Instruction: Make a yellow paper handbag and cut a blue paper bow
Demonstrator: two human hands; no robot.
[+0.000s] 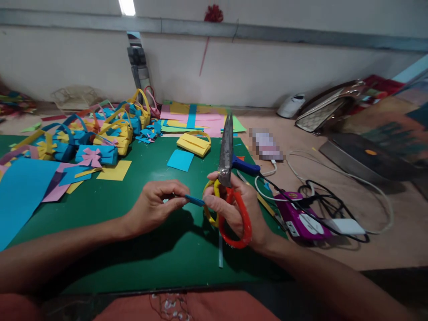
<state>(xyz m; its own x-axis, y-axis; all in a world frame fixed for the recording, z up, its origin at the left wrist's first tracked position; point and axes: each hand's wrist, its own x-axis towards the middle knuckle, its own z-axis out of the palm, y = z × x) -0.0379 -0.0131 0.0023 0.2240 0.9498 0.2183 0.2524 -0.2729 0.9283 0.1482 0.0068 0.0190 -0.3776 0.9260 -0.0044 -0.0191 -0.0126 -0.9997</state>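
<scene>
My left hand (160,204) pinches one end of a small folded piece of blue paper (194,200). The other end sits between the thumb and fingers of my right hand (230,207). Hooked in that same right hand is a pair of scissors (226,149) with one yellow and one red handle, blades pointing up and together. Beyond my hands, a yellow paper bag (194,143) with a handle lies beside a blue paper square (180,160). A blue glue gun (245,166) rests just behind my right hand, and a clear glue stick (220,252) shows below it.
Several small paper bags (113,133) with handles crowd the back left, near a large blue sheet (26,191). Coloured sheets (200,118) are stacked at the back. On the right are a purple power strip (301,218), tangled cables, a phone (267,145) and a dark case (364,160).
</scene>
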